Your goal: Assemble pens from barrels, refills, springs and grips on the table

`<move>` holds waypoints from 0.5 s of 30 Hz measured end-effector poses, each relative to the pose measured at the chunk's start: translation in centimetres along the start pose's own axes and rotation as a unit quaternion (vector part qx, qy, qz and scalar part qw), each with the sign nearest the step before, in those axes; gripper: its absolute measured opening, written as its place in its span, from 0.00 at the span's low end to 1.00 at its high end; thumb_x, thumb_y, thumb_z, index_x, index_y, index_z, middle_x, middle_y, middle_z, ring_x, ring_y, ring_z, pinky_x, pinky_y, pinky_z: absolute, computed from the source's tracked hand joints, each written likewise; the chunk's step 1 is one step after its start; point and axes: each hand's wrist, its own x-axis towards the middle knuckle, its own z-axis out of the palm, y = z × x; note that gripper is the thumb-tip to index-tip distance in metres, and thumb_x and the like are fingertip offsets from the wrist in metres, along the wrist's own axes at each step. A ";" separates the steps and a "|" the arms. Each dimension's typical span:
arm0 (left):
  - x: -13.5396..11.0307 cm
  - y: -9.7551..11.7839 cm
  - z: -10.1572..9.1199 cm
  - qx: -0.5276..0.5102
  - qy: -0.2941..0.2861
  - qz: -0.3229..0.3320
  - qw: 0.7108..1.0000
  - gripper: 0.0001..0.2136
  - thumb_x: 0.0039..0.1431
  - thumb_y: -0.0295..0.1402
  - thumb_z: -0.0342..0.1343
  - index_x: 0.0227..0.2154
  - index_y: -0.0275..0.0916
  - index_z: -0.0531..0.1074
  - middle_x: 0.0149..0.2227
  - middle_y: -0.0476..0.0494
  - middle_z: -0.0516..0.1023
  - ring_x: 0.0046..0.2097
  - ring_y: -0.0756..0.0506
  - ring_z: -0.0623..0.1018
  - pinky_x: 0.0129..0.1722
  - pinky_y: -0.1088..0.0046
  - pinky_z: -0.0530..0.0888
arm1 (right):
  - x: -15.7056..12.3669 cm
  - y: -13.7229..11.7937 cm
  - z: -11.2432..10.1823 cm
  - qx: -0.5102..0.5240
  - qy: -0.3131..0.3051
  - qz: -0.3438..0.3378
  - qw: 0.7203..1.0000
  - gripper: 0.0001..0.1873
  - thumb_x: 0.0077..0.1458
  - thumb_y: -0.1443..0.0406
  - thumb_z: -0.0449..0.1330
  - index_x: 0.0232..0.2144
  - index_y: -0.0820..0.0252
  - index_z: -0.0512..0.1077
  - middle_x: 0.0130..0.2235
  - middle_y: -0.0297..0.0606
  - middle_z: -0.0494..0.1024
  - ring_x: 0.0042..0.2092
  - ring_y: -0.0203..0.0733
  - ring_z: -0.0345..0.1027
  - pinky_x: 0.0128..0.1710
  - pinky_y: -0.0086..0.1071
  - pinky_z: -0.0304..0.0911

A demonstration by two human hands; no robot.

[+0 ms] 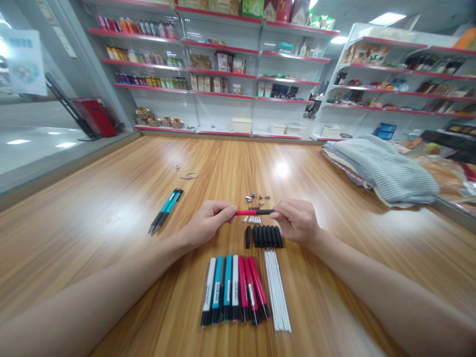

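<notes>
A slim red-and-black plastic pen [256, 212] is held level above a brown wooden table [228, 161].
Red end [245, 213] is fingertip-pinched by left hand [214, 223], black end [265, 212] by right hand [297, 221]; joining seems underway, steady alignment called for.

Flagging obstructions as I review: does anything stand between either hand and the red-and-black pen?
Nothing visible does: the left hand holds the pen by its red end, the right hand by its black end. The black grips lie near the right hand, not in between.
</notes>
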 end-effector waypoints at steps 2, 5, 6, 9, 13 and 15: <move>0.0 0.1 -0.1 0.009 0.000 0.004 1.000 0.18 0.61 0.43 0.48 0.21 0.35 0.65 0.20 0.53 0.57 0.24 0.53 0.58 0.24 0.77 0.55 | -0.1 0.1 0.0 0.002 -0.001 0.000 1.000 0.14 0.60 0.64 0.55 0.22 0.59 0.62 0.21 0.32 0.62 0.24 0.33 0.53 0.26 0.31 0.47; 0.0 0.2 -0.1 0.016 -0.002 0.014 1.000 0.16 0.61 0.41 0.50 0.23 0.34 0.67 0.22 0.53 0.59 0.26 0.53 0.59 0.26 0.77 0.57 | -0.2 0.3 0.0 0.007 -0.004 0.005 1.000 0.15 0.60 0.63 0.55 0.21 0.59 0.62 0.21 0.32 0.62 0.24 0.34 0.53 0.26 0.31 0.47; 0.1 0.2 -0.1 0.017 -0.002 0.017 1.000 0.16 0.61 0.41 0.50 0.24 0.34 0.67 0.22 0.52 0.60 0.27 0.53 0.60 0.27 0.77 0.57 | -0.2 0.3 0.0 0.007 -0.004 0.007 1.000 0.16 0.60 0.63 0.54 0.21 0.59 0.61 0.21 0.32 0.62 0.24 0.34 0.53 0.26 0.31 0.47; 0.1 0.3 0.0 0.023 0.003 0.029 0.999 0.15 0.60 0.41 0.51 0.25 0.34 0.68 0.24 0.51 0.62 0.28 0.52 0.62 0.29 0.77 0.60 | -0.2 0.3 0.0 0.003 0.003 0.012 1.000 0.18 0.61 0.62 0.53 0.19 0.59 0.60 0.20 0.31 0.60 0.23 0.34 0.53 0.26 0.31 0.46; -0.2 0.5 0.3 0.065 0.056 0.057 0.995 0.13 0.60 0.39 0.51 0.27 0.35 0.71 0.26 0.49 0.67 0.30 0.50 0.66 0.31 0.76 0.62 | 0.1 0.1 -0.1 0.017 0.007 0.031 0.999 0.19 0.61 0.64 0.52 0.18 0.59 0.57 0.19 0.30 0.58 0.22 0.32 0.51 0.24 0.30 0.46; -0.4 0.6 0.6 0.076 0.099 0.072 0.989 0.11 0.59 0.38 0.53 0.29 0.35 0.73 0.27 0.48 0.70 0.31 0.50 0.67 0.32 0.75 0.63 | 0.2 0.0 0.0 0.028 0.009 0.045 0.999 0.19 0.61 0.65 0.52 0.17 0.59 0.57 0.18 0.30 0.57 0.21 0.32 0.51 0.24 0.30 0.46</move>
